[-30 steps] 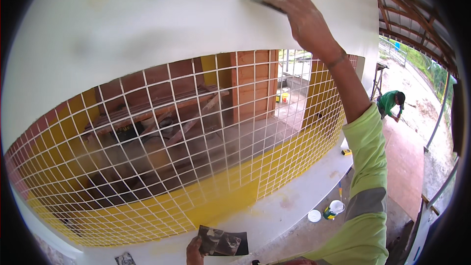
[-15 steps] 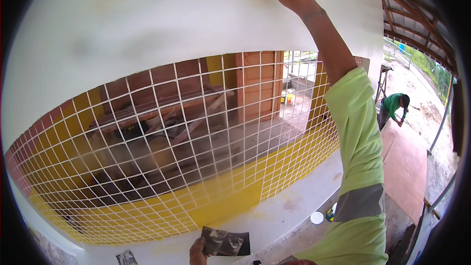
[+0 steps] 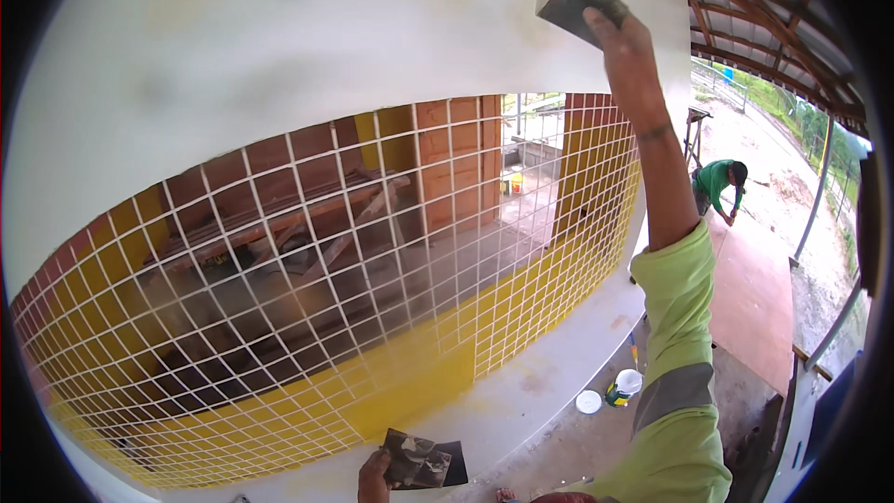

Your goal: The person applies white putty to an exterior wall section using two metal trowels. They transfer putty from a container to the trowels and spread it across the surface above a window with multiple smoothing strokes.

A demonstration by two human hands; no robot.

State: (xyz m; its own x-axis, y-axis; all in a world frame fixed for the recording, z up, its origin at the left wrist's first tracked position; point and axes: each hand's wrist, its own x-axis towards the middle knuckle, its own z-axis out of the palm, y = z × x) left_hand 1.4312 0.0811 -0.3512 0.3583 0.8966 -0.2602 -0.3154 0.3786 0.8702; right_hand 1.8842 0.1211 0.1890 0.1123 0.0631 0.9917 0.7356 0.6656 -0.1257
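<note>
Perhaps the dark blade (image 3: 575,2), high at the right before the white wall (image 3: 326,37), could slip or twist, because the right hand (image 3: 629,45) pinches only one end, with thumb across its face. At near centre, the left hand (image 3: 374,477) is closed around a smeared dark plate (image 3: 424,462), which may tip if unwatched.

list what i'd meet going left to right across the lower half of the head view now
Left hand → dark flat plate with pale smears, held in it → round white lid → open bucket → yellow-green sleeve of the right arm → reddish-brown board
</note>
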